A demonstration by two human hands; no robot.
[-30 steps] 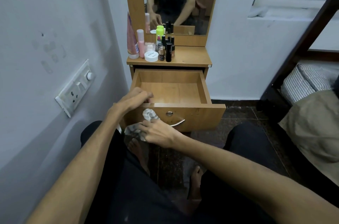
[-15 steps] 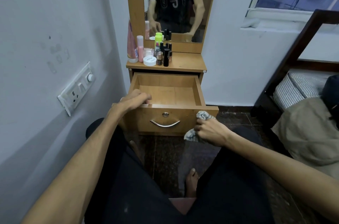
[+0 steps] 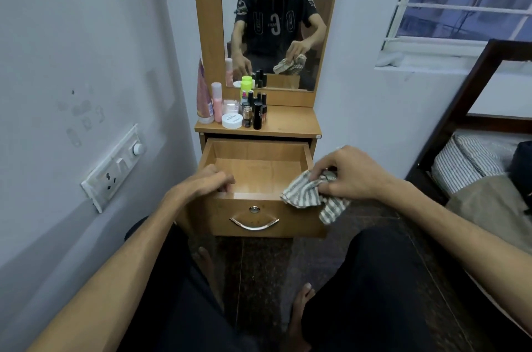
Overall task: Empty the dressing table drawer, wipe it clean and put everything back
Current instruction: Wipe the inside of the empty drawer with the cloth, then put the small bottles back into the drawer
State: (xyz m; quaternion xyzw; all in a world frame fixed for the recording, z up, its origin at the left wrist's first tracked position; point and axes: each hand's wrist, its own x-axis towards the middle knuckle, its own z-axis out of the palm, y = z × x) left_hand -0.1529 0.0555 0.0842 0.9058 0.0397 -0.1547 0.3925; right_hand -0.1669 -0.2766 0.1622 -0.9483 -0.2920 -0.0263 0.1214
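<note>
I am sitting in front of the dressing desk [image 3: 288,121] with its drawer [image 3: 256,176] pulled fully out toward me, its long axis running left to right and its open mouth facing up, so the whole bare wooden floor is lying within reach. My left hand [image 3: 205,183] is curling over the near left corner of the drawer's front edge, fingers hooked inside, which I judge is bracing it against sliding while I work. My right hand [image 3: 347,176] is pinching a bunched striped cloth [image 3: 306,193] at the near right corner, the loose end draping down over the drawer front beside the curved metal handle [image 3: 254,223]. The cloth is sitting at the rim, not yet down on the drawer floor, so I take the wiping to be just starting. The cosmetics [image 3: 244,107] are standing clustered at the back left of the desk top under the mirror [image 3: 276,20], parked there to wait for the return.
</note>
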